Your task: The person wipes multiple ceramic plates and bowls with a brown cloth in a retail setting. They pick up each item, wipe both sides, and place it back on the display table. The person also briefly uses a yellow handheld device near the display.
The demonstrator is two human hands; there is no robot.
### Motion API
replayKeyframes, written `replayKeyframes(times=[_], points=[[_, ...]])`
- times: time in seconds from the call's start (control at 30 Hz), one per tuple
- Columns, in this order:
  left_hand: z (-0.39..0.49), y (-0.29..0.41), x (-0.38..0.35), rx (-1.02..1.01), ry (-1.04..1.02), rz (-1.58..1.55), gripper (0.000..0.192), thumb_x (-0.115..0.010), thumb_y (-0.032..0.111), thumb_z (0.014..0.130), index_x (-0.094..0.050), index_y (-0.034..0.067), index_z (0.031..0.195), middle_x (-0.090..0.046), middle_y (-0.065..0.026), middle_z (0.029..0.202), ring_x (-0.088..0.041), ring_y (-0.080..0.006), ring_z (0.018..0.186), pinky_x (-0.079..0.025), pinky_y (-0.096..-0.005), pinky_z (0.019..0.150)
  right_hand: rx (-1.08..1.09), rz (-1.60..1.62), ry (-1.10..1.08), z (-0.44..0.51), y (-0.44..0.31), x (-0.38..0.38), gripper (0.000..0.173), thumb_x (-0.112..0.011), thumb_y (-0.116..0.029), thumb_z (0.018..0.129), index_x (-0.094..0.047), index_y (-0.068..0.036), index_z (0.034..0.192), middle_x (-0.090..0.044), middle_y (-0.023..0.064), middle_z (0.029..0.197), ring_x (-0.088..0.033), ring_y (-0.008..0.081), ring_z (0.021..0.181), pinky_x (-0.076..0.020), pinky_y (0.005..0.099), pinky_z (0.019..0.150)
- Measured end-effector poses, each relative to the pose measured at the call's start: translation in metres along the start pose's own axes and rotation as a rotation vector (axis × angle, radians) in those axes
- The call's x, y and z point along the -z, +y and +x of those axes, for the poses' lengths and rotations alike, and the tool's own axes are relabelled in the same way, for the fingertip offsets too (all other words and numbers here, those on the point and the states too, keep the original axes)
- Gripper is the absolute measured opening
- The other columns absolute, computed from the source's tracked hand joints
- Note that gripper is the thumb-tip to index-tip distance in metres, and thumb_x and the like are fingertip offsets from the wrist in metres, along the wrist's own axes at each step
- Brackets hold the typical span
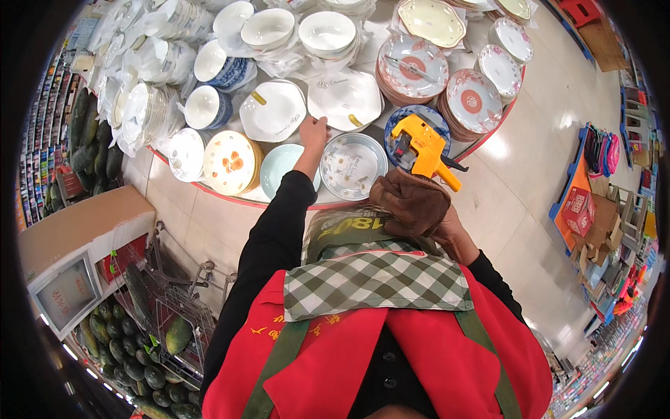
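My left hand (pixel 314 134) reaches over the display, its fingers at the near edge of a white angular plate (pixel 348 99); whether they grip it I cannot tell. Another white angular plate (pixel 273 112) with a yellow sticker lies just left of the hand. A brown cloth (pixel 411 204) is bunched in my right hand (pixel 451 230) near the display's front edge. Beyond the cloth, a yellow price-label gun (pixel 421 144) rests over a blue-patterned plate (pixel 390 131). Nearest my left wrist are a pale green dish (pixel 280 166) and a grey flowered plate (pixel 353 166).
Plate stacks with red patterns (pixel 473 102) stand at the right. White bowls (pixel 268 29), blue-patterned bowls (pixel 229 70) and plastic-wrapped dishes (pixel 162 57) crowd the back and left. A red-edged display table (pixel 246 203) carries them. A shopping cart (pixel 180 309) and watermelons (pixel 133 369) are at lower left.
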State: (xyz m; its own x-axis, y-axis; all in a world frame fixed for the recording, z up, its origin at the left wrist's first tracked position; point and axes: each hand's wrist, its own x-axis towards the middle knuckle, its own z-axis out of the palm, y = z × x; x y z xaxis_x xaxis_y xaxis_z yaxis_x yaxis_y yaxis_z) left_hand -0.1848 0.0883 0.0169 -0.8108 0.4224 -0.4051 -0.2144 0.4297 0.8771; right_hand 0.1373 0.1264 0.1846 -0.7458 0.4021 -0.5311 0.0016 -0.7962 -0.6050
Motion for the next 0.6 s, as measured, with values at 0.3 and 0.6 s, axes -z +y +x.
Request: replayKeyframes(times=[0.3, 0.6], points=[[-0.011, 0.011, 0.03, 0.02, -0.002, -0.532, 0.018, -0.058, 0.005, 0.081, -0.046, 0.006, 0.068, -0.054, -0.0037, 0.071, -0.054, -0.0141, 0.06, -0.054, -0.0311, 0.059, -0.036, 0.15, 0.008, -0.002, -0.007, -0.001, 0.04, -0.054, -0.017, 0.093, -0.046, 0.001, 0.128, -0.056, 0.0115, 0.121, -0.057, 0.0187, 0.108, -0.0496, 0.0294, 0.092], [-0.082, 0.064, 0.134, 0.05, -0.141, -0.641, 0.044, -0.05, 0.008, 0.08, -0.047, 0.001, 0.123, -0.058, -0.0134, 0.116, -0.059, -0.025, 0.108, -0.049, -0.0377, 0.094, 0.371, -0.909, -0.067, -0.006, -0.051, -0.023, 0.044, -0.069, -0.016, 0.083, -0.054, -0.002, 0.122, -0.058, 0.0102, 0.123, -0.057, 0.0176, 0.109, -0.0467, 0.0296, 0.091]])
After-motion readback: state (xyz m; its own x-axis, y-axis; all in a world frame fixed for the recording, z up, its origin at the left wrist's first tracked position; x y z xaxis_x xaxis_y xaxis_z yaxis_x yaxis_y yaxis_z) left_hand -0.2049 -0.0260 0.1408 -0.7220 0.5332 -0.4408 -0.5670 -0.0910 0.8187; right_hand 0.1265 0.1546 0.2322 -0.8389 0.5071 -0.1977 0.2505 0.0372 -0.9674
